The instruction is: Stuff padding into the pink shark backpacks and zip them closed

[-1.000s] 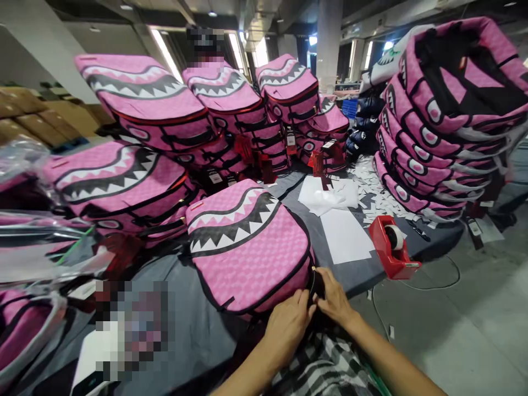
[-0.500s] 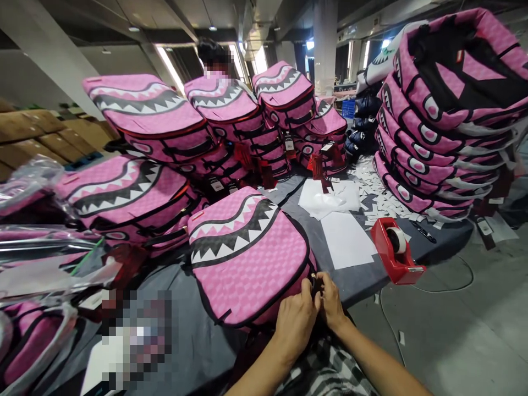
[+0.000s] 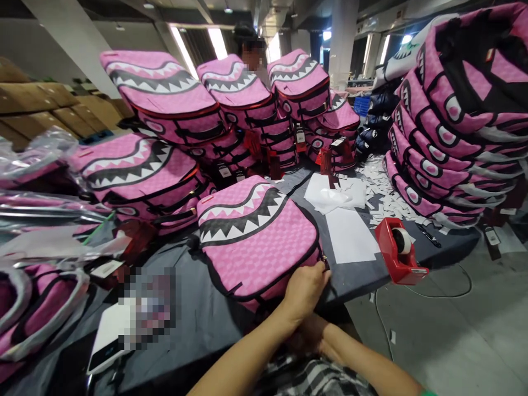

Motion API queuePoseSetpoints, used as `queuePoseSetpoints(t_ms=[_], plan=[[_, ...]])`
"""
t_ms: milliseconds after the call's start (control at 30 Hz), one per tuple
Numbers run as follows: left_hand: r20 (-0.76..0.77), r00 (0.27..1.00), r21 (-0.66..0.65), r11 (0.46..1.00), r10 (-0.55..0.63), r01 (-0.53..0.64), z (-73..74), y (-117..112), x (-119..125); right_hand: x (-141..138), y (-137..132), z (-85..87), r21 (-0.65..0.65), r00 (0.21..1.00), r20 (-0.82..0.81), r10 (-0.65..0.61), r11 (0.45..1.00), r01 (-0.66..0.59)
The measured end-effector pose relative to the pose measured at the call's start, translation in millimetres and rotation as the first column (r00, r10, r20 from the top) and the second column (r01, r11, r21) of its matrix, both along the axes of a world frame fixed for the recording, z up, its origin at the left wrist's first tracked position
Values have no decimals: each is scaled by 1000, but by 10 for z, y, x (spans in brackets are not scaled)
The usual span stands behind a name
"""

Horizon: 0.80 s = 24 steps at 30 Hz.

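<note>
A pink checkered backpack (image 3: 256, 264) with a black-and-white shark-teeth band lies on its back on the grey-covered table. My left hand (image 3: 306, 289) is closed at the backpack's right front corner, its fingertips pinching at the small gold zipper pull (image 3: 324, 259). Lower down, under my left wrist, my right hand (image 3: 310, 333) is held close to the backpack's near side. Its fingers are mostly hidden behind the left forearm and in shadow, so whatever they touch does not show.
Stacked pink backpacks (image 3: 165, 93) stand behind and left; another tall stack (image 3: 449, 137) rises at right. White paper sheets (image 3: 350, 236), a red tape dispenser (image 3: 396, 253) and paper scraps lie on the right. A white device (image 3: 109, 335) sits at left. A person (image 3: 247, 52) is behind the stacks.
My right hand has left the zipper pull and dropped below my left wrist. My left hand stays at the backpack's corner. The view has shifted slightly.
</note>
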<state>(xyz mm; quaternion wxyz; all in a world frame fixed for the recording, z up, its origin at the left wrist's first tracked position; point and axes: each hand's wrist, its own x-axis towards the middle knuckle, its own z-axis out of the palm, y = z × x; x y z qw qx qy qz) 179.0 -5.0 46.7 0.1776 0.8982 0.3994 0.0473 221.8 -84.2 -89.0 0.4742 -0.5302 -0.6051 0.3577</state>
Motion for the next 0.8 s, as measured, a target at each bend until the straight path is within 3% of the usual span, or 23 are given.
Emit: queuePoseSetpoints(t_ms=[67,133,233,300,400,467,533,567,633,667,733,767,800], plan=[[-62,998,72,997,-31,35,-152,-105,-76,-103,-19,-22,-3,1000,5,22,1000,-22],[-22,998,196,978,-62,65,-366,-237,-302,-95,-15,-24,-6,999,2,46,999,-46],[198,977,432,902,-84,-10,-658,-433,-726,-4,13,-7,35,993,13,115,993,-116],[359,930,468,878,-83,-102,-751,-509,-910,8,47,19,63,982,21,186,980,-187],[521,847,392,911,-105,-128,-672,-494,-991,-90,154,113,13,972,-24,235,972,-235],[583,798,360,929,-152,-86,-500,-405,-1020,-167,260,229,-24,974,-51,222,974,-224],[596,778,343,939,-199,-23,-306,-268,-1101,-178,355,383,-96,953,-99,285,951,-294],[591,781,337,941,-204,-9,-227,-193,-1163,-145,384,463,-156,925,-142,353,915,-373],[575,796,358,933,-186,-41,-154,-59,-1303,3,394,600,-291,836,-256,486,786,-546],[568,804,389,919,-176,-74,-174,-13,-1370,116,379,649,-345,798,-295,526,720,-602],[534,823,473,875,-194,-101,-325,24,-1472,402,348,702,-411,793,-275,544,679,-608],[502,837,512,855,-218,-84,-443,15,-1503,566,351,716,-433,823,-220,523,704,-563],[467,850,545,836,-244,-60,-576,-8,-1522,738,378,727,-442,873,-117,474,762,-473]])
